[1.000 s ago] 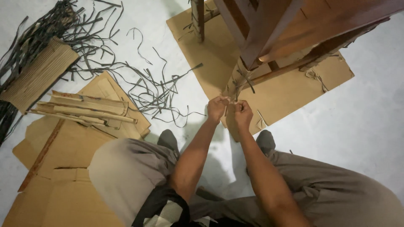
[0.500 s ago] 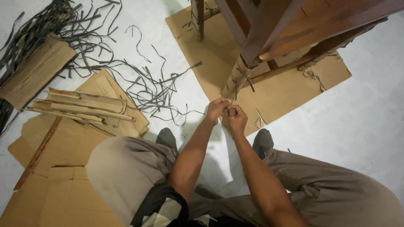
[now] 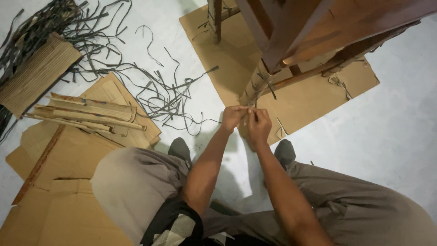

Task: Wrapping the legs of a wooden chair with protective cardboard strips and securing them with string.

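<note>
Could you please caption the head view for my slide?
Both hands, left and right, pinch a strap at a cardboard-wrapped furniture leg.

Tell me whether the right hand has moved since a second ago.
Yes, slightly. Against the cardboard-wrapped furniture leg, the right hand has shifted a little left, closing up against the left hand at the leg's lower end.

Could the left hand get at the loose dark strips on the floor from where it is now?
Probably yes: the left hand is at the wrapped leg, and the nearest strips lie on open floor just beside it, nothing between.
</note>
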